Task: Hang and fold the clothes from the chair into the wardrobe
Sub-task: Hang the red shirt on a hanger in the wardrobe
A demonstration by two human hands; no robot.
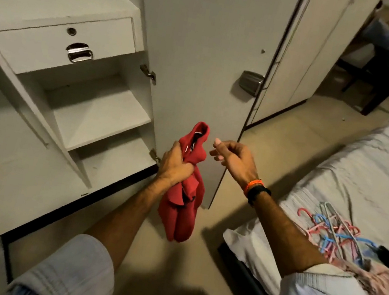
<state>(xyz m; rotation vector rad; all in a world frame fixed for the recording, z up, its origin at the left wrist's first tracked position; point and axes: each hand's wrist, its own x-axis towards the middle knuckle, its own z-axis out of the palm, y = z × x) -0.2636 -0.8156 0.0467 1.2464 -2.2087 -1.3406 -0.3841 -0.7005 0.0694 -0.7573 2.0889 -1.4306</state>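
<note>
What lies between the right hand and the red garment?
Nothing: in the head view the right hand is just clear of the red garment, with only the wardrobe door behind the gap.

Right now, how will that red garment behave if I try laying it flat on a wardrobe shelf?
Probably floppy: the red garment hangs bunched and limp from the left hand. Likely light, since one hand holds it. It will probably need spreading out by both hands.

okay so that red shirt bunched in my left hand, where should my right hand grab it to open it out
Probably the collar end of the red shirt, which sticks up above your left hand with its neck opening showing. Bring the right hand in from the right, where it hovers beside it holding nothing, and pinch the collar's near edge.
</note>
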